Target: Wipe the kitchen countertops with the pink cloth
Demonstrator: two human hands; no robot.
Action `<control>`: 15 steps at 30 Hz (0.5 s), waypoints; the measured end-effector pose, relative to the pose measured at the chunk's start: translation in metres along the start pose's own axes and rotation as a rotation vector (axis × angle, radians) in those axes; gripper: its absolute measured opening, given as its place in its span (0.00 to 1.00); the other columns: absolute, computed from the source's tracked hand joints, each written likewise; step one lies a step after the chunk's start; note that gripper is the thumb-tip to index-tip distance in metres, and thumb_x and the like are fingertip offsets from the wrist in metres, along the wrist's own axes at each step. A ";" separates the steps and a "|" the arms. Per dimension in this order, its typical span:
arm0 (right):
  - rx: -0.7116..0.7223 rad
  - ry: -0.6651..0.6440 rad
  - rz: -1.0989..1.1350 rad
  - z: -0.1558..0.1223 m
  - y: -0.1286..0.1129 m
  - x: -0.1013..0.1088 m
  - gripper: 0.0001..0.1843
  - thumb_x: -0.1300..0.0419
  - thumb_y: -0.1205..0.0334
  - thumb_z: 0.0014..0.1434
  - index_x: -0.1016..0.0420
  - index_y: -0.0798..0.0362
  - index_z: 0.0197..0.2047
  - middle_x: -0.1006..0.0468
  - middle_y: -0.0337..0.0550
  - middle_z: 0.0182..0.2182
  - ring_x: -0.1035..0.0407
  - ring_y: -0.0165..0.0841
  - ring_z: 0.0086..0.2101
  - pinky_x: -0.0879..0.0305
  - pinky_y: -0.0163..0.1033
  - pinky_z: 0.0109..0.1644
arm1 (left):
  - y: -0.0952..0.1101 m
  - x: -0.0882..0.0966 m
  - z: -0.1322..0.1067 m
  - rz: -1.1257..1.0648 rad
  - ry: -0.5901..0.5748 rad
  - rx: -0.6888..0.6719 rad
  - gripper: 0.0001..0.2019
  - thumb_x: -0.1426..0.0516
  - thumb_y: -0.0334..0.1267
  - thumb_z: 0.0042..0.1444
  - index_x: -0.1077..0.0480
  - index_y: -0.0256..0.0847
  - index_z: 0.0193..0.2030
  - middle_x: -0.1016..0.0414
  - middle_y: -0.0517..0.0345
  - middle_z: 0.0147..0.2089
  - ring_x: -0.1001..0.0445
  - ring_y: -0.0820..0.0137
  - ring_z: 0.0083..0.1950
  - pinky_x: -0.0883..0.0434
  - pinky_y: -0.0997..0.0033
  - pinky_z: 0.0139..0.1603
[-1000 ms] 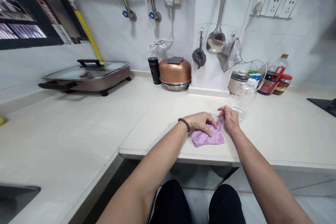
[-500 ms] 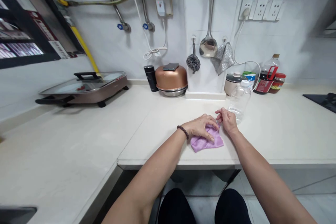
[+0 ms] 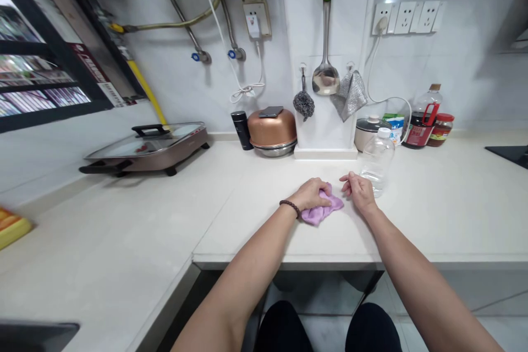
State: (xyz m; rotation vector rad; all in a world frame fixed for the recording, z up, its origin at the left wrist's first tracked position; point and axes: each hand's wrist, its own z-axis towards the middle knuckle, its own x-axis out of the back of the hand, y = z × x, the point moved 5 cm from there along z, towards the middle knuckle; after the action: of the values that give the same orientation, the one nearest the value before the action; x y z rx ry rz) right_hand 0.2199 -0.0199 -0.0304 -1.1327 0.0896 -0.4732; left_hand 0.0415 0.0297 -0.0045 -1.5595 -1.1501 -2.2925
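Note:
A small purple cloth (image 3: 325, 212) lies bunched on the pale countertop (image 3: 256, 214). My left hand (image 3: 310, 193), with a bead bracelet at the wrist, rests on the cloth with fingers curled over it, gripping it. My right hand (image 3: 358, 191) sits just right of the cloth with its fingers loosely curled, holding nothing that I can see. A clear plastic bottle (image 3: 377, 161) with a white cap stands upright right behind my right hand.
At the back stand a copper pot (image 3: 272, 131) with a phone on it, a black flask (image 3: 240, 130), a small cooker (image 3: 368, 131), sauce bottles (image 3: 424, 116). An electric grill pan (image 3: 152, 147) sits left. A ladle, scrubber and mesh cloth hang on the wall. Sink corner (image 3: 37, 335) lower left.
My left hand has gathered the flat cloth into a smaller bunch beneath it. My right hand has let go of the cloth's corner and rests beside it. The camera tilted slightly.

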 end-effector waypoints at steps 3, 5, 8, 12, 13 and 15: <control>0.004 0.001 0.000 0.000 0.001 0.000 0.42 0.52 0.22 0.64 0.17 0.53 0.36 0.23 0.41 0.22 0.32 0.30 0.20 0.36 0.35 0.27 | -0.007 0.008 -0.001 0.087 0.089 0.104 0.09 0.29 0.39 0.50 0.17 0.42 0.39 0.21 0.56 0.42 0.23 0.61 0.47 0.28 0.67 0.50; 0.004 -0.001 -0.002 -0.001 0.001 -0.001 0.42 0.52 0.22 0.64 0.17 0.53 0.36 0.23 0.41 0.22 0.32 0.30 0.20 0.36 0.35 0.27 | -0.006 0.008 -0.003 0.105 0.108 0.125 0.08 0.30 0.40 0.51 0.17 0.43 0.39 0.20 0.55 0.43 0.22 0.60 0.49 0.28 0.67 0.51; 0.002 -0.008 -0.006 -0.001 0.001 -0.002 0.42 0.52 0.23 0.64 0.17 0.54 0.36 0.23 0.41 0.22 0.31 0.30 0.20 0.36 0.35 0.27 | -0.003 0.007 -0.005 0.111 0.111 0.136 0.08 0.30 0.41 0.52 0.16 0.44 0.39 0.19 0.55 0.44 0.22 0.59 0.50 0.28 0.67 0.53; -0.002 -0.016 -0.006 -0.001 0.002 -0.002 0.41 0.51 0.24 0.65 0.17 0.54 0.37 0.23 0.41 0.23 0.31 0.30 0.20 0.36 0.35 0.28 | -0.001 0.007 -0.005 0.111 0.107 0.139 0.09 0.30 0.42 0.52 0.16 0.44 0.40 0.18 0.54 0.44 0.22 0.59 0.51 0.27 0.67 0.53; -0.002 -0.017 -0.008 -0.001 0.003 -0.002 0.41 0.51 0.24 0.65 0.17 0.54 0.37 0.22 0.41 0.23 0.31 0.30 0.20 0.36 0.35 0.28 | -0.002 0.008 -0.004 0.113 0.106 0.138 0.09 0.30 0.42 0.52 0.16 0.45 0.40 0.18 0.55 0.45 0.22 0.59 0.51 0.27 0.67 0.53; -0.002 -0.017 -0.011 -0.001 0.003 -0.001 0.41 0.51 0.24 0.65 0.17 0.54 0.37 0.23 0.41 0.23 0.32 0.30 0.20 0.36 0.35 0.28 | -0.005 0.010 -0.003 0.128 0.110 0.163 0.09 0.30 0.42 0.52 0.16 0.45 0.40 0.18 0.54 0.46 0.23 0.59 0.52 0.27 0.67 0.53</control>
State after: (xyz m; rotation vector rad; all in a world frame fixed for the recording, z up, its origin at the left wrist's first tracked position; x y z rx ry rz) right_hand 0.2197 -0.0189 -0.0341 -1.1397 0.0689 -0.4736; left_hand 0.0324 0.0342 0.0006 -1.3876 -1.1425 -2.1163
